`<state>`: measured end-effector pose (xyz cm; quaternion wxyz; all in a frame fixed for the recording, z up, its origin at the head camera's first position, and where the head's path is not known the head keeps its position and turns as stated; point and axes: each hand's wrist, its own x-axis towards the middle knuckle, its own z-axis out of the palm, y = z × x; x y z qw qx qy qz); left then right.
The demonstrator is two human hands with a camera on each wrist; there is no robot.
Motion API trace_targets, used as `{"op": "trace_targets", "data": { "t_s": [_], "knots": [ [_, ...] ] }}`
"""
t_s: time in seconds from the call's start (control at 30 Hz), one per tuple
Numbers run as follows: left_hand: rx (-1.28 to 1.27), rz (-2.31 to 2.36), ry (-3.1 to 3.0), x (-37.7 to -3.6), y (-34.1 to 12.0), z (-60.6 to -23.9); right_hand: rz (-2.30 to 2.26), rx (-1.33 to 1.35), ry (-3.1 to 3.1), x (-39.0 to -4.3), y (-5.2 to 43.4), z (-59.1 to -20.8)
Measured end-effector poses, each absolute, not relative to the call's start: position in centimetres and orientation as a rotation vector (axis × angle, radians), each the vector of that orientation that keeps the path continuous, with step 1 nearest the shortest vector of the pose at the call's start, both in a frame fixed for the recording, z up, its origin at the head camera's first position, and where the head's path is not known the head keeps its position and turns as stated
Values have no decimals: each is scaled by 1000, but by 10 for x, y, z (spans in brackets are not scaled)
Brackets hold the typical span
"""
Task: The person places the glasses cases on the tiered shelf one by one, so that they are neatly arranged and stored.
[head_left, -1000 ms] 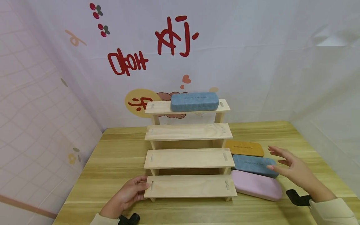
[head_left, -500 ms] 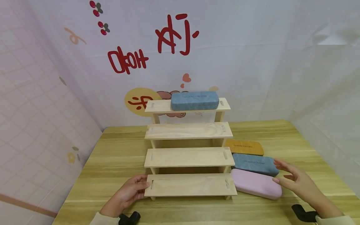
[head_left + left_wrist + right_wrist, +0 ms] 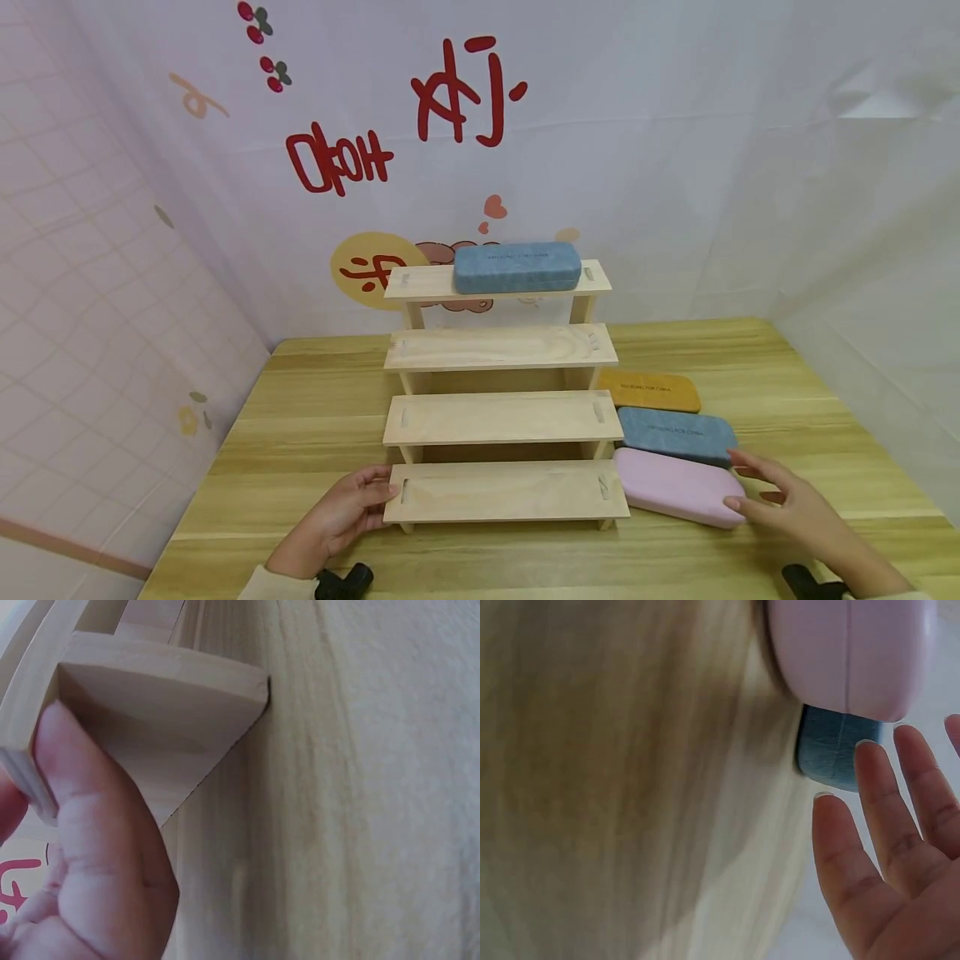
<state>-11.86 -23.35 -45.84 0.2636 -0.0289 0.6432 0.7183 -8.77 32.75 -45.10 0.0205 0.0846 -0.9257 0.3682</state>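
Observation:
A stepped wooden display rack (image 3: 502, 492) stands on the table, its plain shelves rising toward the wall. My left hand (image 3: 350, 510) pinches the left end of its lowest shelf, and the left wrist view shows a digit (image 3: 82, 765) pressed against the board. One blue glasses case (image 3: 517, 268) lies on the top shelf. Right of the rack, a pink glasses case (image 3: 678, 487) lies in front of another blue case and a mustard one. My right hand (image 3: 795, 504) hovers at the pink case's right end, fingers spread and holding nothing.
The second blue glasses case (image 3: 678, 435) and the mustard glasses case (image 3: 651, 392) sit beside the rack's right side. A white printed backdrop (image 3: 675, 167) rises behind the wooden table (image 3: 300, 417), with curtain-like walls at both sides.
My right hand has come down and nearer, from beside the blue case to the right end of the pink one. The left hand keeps its hold on the rack.

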Motion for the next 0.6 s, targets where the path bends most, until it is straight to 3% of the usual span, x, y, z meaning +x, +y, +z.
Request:
{"op": "trace_targets", "data": {
  "t_s": [0.6],
  "knots": [
    [-80,1930,1743,-120,-234,-460,1092,318,-3030,-95,326,-462]
  ]
}}
